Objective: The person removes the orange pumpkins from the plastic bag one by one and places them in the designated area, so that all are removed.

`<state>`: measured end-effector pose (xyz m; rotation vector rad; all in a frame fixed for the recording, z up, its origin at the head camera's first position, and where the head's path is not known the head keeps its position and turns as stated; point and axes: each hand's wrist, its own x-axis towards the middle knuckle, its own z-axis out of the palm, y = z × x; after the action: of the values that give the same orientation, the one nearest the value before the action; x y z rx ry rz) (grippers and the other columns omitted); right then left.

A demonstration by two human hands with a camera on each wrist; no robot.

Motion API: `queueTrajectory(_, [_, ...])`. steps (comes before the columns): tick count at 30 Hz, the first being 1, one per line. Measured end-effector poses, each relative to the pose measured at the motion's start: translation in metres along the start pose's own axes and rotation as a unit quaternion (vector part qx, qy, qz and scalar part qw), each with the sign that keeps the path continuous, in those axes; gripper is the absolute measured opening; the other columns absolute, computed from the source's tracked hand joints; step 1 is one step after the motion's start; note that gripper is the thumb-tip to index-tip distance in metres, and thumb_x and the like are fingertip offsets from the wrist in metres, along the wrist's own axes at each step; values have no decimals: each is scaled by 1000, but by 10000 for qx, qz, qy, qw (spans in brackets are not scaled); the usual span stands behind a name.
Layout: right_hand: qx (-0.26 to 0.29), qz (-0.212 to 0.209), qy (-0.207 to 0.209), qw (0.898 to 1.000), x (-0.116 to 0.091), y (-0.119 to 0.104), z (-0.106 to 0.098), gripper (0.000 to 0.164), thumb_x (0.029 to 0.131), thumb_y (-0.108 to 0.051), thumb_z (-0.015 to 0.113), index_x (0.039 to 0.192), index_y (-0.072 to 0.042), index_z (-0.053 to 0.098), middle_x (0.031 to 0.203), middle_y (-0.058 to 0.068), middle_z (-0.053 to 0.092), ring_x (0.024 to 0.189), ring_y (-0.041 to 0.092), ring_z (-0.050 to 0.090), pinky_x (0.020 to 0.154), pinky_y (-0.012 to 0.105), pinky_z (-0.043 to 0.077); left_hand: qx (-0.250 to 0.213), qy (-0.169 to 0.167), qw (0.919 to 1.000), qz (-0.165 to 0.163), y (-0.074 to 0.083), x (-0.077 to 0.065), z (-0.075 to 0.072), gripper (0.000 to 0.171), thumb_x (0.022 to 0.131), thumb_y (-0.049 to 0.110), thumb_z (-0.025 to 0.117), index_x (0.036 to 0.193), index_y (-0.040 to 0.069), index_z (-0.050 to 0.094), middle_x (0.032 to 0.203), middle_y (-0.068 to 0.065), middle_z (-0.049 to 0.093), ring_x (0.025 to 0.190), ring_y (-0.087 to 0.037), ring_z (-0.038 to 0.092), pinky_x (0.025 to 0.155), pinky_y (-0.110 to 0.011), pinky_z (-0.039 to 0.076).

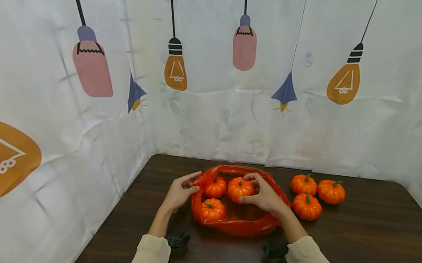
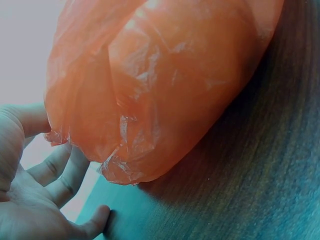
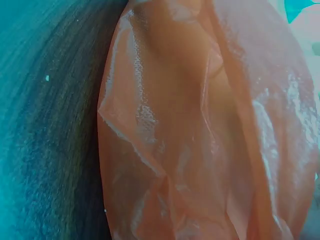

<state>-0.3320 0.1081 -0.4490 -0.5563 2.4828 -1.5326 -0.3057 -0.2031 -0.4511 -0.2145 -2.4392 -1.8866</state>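
Observation:
A red plastic bag [image 1: 245, 229] lies on the table with its mouth spread wide. My left hand [image 1: 178, 193] pinches its left rim between thumb and fingers; the left wrist view shows the gathered plastic [image 2: 57, 137] at the fingertips. Reaching over the right rim, my right hand [image 1: 267, 198] grips a small orange pumpkin [image 1: 239, 189] inside the bag, thumb at its lower right side and fingers over its upper right. Two more pumpkins are in the bag, one at the back left [image 1: 216, 188] and one at the front left [image 1: 213, 209]. In the right wrist view, bag plastic [image 3: 180, 125] hides the right hand.
Three orange pumpkins stand together on the dark wooden table [image 1: 367, 250], right of the bag: one at the back [image 1: 303, 184], one at the right [image 1: 331, 191], one in front [image 1: 307, 206]. A white lamp-printed cloth [image 1: 212, 122] hangs behind and along the sides.

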Motion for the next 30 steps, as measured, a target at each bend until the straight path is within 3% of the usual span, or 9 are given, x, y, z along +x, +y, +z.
queueTrajectory(9, [27,-266,26,9996,-17,-2,-9,65,88,-29,82,140,-14,46,143,18,51,124,35,55,102,53,48,-21,29,10000,24,1,0,1,50,94,-1,69,143,6,61,93,-18,64,76,-17,53,63,-28,41])
queueTrajectory(14, [-43,-398,27,9992,-29,-6,-15,64,88,-27,81,140,-14,46,146,21,47,117,34,55,91,42,50,-3,-18,10000,-12,1,2,0,50,94,-1,68,143,5,60,95,-21,63,75,-17,51,62,-27,40])
queueTrajectory(17, [-176,-387,92,9991,-36,-6,-18,64,87,-29,82,140,-17,47,148,20,46,121,35,52,90,40,50,20,17,10000,-33,-9,7,1,50,95,-1,68,144,7,60,96,-23,62,75,-19,51,62,-27,40])
queueTrajectory(22, [-310,-349,157,9988,-46,-6,-22,65,86,-34,83,139,-22,48,149,16,45,130,39,47,96,50,50,53,181,9998,15,-28,15,2,50,95,1,70,143,11,62,95,-21,63,76,-18,51,63,-28,40])
queueTrajectory(30, [-338,-490,245,9979,-59,-5,-27,68,86,-36,83,141,-21,48,150,13,45,136,40,43,96,53,52,107,270,9995,92,-32,16,2,49,94,4,71,140,17,65,92,-13,63,77,-17,53,64,-28,41])
